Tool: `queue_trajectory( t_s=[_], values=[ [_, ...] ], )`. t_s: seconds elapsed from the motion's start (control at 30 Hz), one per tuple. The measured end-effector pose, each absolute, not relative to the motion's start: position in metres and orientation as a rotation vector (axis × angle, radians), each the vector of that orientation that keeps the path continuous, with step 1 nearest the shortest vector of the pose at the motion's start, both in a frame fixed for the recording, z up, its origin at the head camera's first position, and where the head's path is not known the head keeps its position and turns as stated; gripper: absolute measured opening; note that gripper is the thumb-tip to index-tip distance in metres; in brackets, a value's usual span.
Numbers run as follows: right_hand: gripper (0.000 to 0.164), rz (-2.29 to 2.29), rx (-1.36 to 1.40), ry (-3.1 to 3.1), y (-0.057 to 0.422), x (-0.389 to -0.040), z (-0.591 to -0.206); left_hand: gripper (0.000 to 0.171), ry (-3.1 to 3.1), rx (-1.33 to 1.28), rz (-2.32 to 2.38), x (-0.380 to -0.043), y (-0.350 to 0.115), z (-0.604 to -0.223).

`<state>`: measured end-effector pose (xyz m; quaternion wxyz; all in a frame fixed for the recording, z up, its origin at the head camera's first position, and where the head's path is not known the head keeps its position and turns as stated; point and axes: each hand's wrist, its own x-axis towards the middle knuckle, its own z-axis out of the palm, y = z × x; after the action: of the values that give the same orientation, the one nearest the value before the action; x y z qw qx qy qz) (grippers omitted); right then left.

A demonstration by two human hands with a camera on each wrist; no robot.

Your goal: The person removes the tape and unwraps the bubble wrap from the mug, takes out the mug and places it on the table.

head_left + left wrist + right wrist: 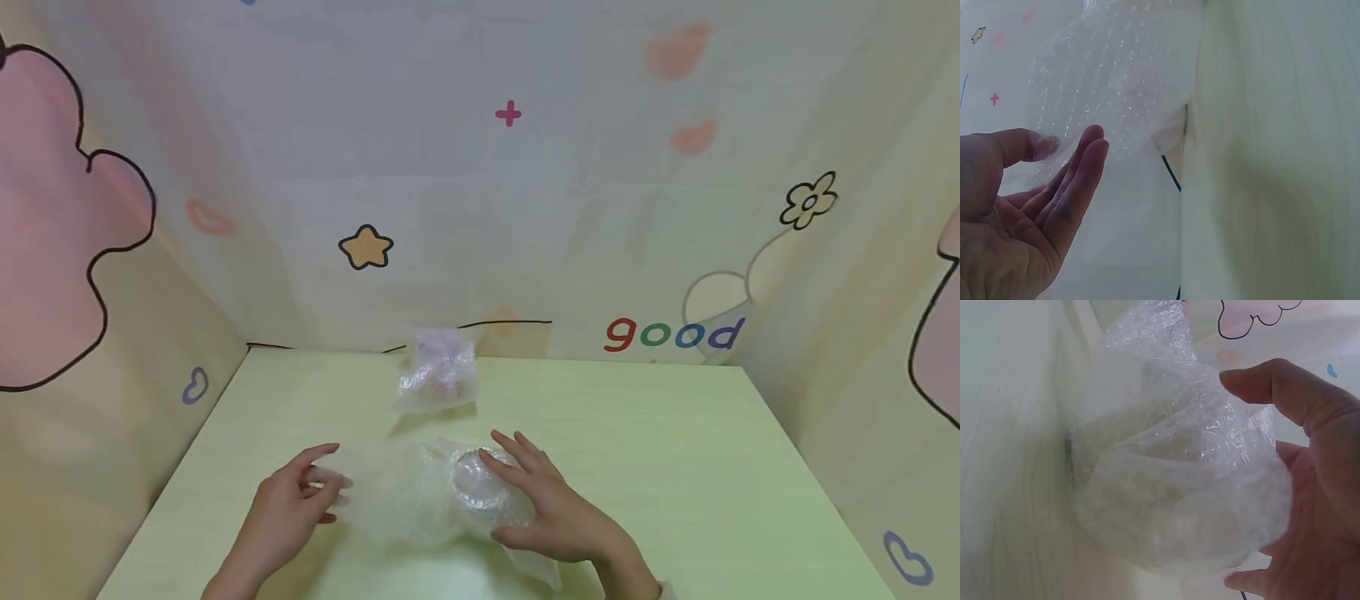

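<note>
A sheet of clear bubble wrap (pixel 405 492) stretches between the two hands above the front of the table. Its right part surrounds a round, clear object (pixel 476 479) whose kind I cannot tell through the layers. My left hand (pixel 288 500) holds the sheet's left edge; in the left wrist view the film (pixel 1116 81) passes between thumb and fingers. Spread round the bundle's right side is my right hand (pixel 551 504), fingers extended. In the right wrist view the folded wrap (pixel 1179 494) hides parts of that hand's fingers.
A pinkish item in bubble wrap (pixel 442 371) stands farther back on the pale table (pixel 637 450), near the back wall. Printed cloth (pixel 450 167) encloses the table at the back and both sides.
</note>
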<state>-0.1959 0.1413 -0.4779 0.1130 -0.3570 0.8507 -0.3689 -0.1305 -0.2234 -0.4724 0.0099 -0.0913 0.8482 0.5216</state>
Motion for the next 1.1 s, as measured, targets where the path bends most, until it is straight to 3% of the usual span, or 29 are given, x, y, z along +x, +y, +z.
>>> queue_trajectory(
  t_s=[0.3,0.8,0.93,1.1],
  values=[
    [0.082,-1.103,-1.038,2.512,0.140,-0.196,-0.479,0.060,2.656,-0.312,1.591,-0.131,-0.229,-0.475],
    [0.080,-1.107,-1.013,2.513,0.139,-0.196,-0.481,0.056,2.660,-0.334,1.538,-0.132,-0.239,-0.488],
    [0.080,-1.099,-1.005,2.514,0.139,-0.195,-0.481,0.051,2.677,-0.351,1.476,-0.131,-0.242,-0.491],
    [0.079,-1.094,-1.020,2.530,0.140,-0.196,-0.481,0.032,2.692,-0.374,1.401,-0.131,-0.244,-0.495]
  ],
)
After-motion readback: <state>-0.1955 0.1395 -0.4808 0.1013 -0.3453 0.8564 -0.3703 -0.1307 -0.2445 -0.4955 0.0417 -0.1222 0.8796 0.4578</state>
